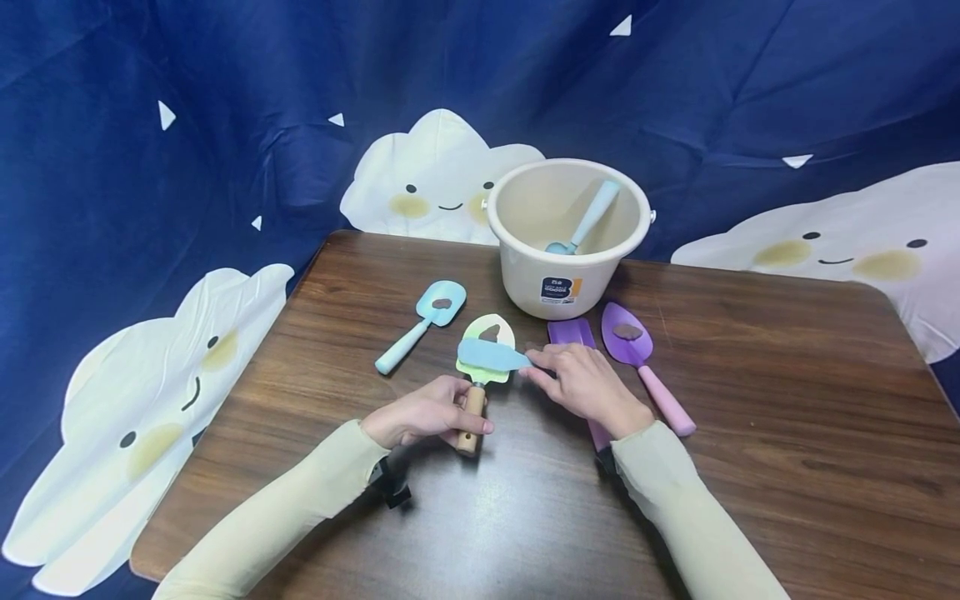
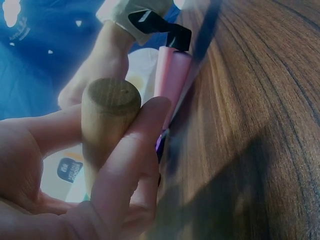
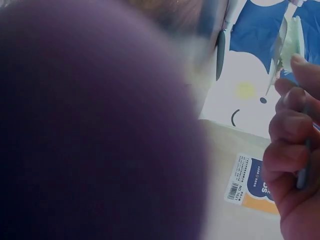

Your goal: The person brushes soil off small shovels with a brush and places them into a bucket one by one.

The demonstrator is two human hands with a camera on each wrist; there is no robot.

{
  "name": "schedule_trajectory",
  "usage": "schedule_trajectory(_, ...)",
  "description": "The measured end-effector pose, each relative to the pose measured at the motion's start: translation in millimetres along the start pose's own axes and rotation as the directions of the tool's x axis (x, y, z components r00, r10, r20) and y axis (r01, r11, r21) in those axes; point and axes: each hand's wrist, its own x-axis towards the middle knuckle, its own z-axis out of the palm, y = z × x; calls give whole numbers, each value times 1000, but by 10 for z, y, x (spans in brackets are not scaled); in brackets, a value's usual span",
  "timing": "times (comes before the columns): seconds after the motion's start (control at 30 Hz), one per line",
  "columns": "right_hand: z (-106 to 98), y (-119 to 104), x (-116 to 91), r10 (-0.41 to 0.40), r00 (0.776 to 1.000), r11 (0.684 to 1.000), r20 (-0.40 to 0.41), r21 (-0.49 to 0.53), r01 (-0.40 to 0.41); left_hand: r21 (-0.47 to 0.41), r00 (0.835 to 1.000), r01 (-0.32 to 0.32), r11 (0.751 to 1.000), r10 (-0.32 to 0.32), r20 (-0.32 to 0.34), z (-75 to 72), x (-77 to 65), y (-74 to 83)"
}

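Note:
In the head view my left hand point(image 1: 431, 410) grips the wooden handle point(image 2: 107, 130) of a green spatula point(image 1: 480, 372), its head pointing away from me. A brown patch shows on that head. My right hand point(image 1: 581, 379) holds a flat blue spatula point(image 1: 491, 355) crosswise over the green head; whether the two touch, I cannot tell. The right wrist view shows the right fingers curled around its thin grey-blue handle point(image 3: 303, 172). Under the right forearm lies a purple scoop point(image 1: 570, 332), partly hidden. Beside it is a purple trowel point(image 1: 628, 333) with a pink handle and a brown patch.
A cream bucket point(image 1: 555, 262) stands at the table's back with a light-blue scoop point(image 1: 595, 218) leaning inside. Left of the hands lies a light-blue shovel point(image 1: 420, 325) with a brown patch. A blue cloud-patterned curtain point(image 1: 247, 75) hangs behind the wooden table point(image 1: 787, 417).

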Motion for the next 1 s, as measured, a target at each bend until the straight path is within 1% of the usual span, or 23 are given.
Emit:
schedule_trajectory(0.17,3,7,5,-3,1000,1000,-9,-13,3,-10,1000,10,1000,-10,4,3,-11,-4)
schedule_trajectory(0.5,-43,29,22,10,1000,999,27,-33,-9,-6,1000,9,1000,-9,8,22,-49,-26)
schedule_trajectory(0.7,-103,51,57,-9,999,999,31,-45,10,-8,1000,1,1000,-1,7,43,-83,-17)
schedule_trajectory(1.0,-175,118,120,-32,999,998,43,-48,34,-12,1000,10,1000,-10,17,63,-130,-9)
